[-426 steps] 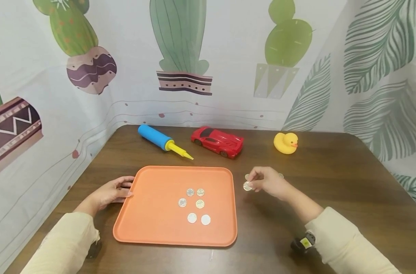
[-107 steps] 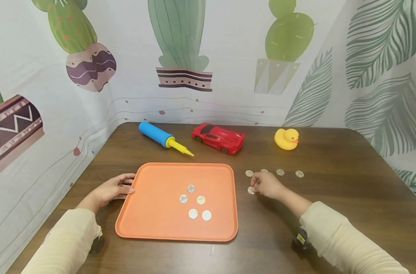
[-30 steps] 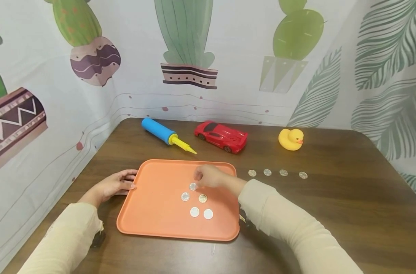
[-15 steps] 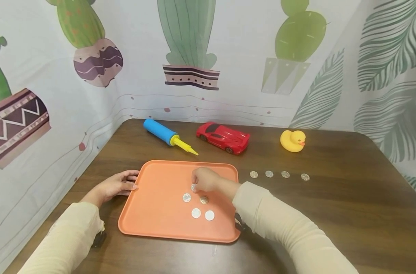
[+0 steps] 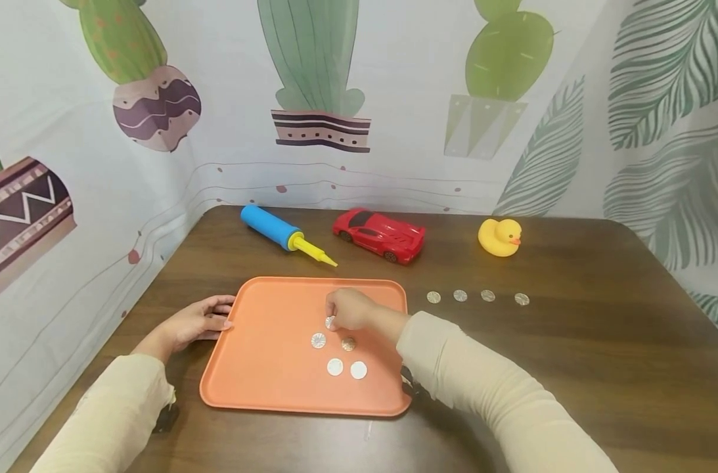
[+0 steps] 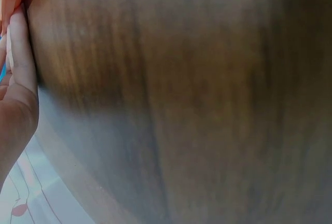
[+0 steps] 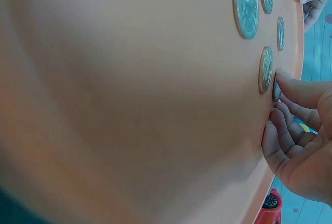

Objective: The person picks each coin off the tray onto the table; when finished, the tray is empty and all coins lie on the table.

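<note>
In the head view my right hand (image 5: 351, 309) reaches over the orange tray (image 5: 264, 368), its thumb and fingertips pinching a coin (image 5: 330, 322) near the tray's middle. The right wrist view shows the thumb (image 7: 301, 90) against that coin, with the other fingers bent close to the tray surface. Several other coins lie flat just in front, among them a silver one (image 5: 318, 340), a darker gold one (image 5: 348, 344) and a pale one (image 5: 359, 370). My left hand (image 5: 196, 323) holds the tray's left edge, thumb on the rim, fingers outside it.
Right of the tray, several coins (image 5: 460, 295) form a row on the dark wooden table (image 5: 571, 341). Behind stand a blue and yellow hand pump (image 5: 270, 226), a red toy car (image 5: 381, 236) and a yellow rubber duck (image 5: 499, 238). A cactus-print cloth (image 5: 406, 98) hangs at the back.
Since 3.6 seconds ago my right hand has moved left from the coins beside the tray onto it. Over the last second its fingertips closed on a coin. The left hand stays put.
</note>
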`<action>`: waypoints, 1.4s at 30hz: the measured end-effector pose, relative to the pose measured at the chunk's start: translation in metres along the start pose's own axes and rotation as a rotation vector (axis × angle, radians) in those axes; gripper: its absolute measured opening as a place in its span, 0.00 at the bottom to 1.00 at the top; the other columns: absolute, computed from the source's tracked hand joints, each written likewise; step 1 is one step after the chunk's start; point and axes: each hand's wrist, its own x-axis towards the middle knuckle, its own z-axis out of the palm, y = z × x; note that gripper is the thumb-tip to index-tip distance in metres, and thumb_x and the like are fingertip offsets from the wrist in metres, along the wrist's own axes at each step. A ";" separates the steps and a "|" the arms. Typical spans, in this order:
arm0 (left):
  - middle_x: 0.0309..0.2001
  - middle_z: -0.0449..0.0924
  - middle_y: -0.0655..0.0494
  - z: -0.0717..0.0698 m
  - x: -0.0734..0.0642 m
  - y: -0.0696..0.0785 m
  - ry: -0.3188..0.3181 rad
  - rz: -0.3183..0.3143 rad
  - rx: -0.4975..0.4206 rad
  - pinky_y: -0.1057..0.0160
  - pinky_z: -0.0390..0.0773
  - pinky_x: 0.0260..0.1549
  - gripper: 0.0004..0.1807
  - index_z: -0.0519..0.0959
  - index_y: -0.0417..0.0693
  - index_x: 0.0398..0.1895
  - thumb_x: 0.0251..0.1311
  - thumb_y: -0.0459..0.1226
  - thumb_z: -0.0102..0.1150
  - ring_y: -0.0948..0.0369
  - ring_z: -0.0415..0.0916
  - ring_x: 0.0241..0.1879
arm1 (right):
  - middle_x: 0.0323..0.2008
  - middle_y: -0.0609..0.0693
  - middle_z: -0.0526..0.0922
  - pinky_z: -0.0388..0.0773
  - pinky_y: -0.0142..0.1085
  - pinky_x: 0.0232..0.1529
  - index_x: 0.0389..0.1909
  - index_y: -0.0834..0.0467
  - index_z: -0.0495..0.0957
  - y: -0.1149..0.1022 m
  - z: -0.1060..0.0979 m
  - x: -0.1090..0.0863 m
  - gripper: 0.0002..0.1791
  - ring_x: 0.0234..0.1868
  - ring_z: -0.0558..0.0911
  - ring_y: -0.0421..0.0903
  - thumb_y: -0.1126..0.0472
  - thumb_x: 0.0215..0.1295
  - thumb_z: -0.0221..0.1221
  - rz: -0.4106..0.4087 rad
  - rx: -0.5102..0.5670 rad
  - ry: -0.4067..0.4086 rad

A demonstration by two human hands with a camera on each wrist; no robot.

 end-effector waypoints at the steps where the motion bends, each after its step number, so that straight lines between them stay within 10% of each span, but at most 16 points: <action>1: 0.52 0.55 0.36 0.000 0.000 0.000 0.001 0.003 -0.002 0.58 0.73 0.40 0.37 0.44 0.30 0.62 0.54 0.30 0.52 0.58 0.70 0.42 | 0.22 0.44 0.72 0.67 0.30 0.32 0.21 0.57 0.72 0.000 0.000 0.001 0.08 0.28 0.70 0.40 0.65 0.43 0.64 0.000 -0.009 0.000; 42: 0.51 0.55 0.36 0.001 -0.001 -0.001 0.012 0.013 -0.009 0.58 0.73 0.40 0.36 0.45 0.29 0.61 0.54 0.30 0.52 0.59 0.70 0.41 | 0.22 0.48 0.75 0.71 0.31 0.27 0.25 0.63 0.72 0.021 -0.023 -0.058 0.04 0.25 0.72 0.41 0.71 0.47 0.58 0.031 0.541 0.174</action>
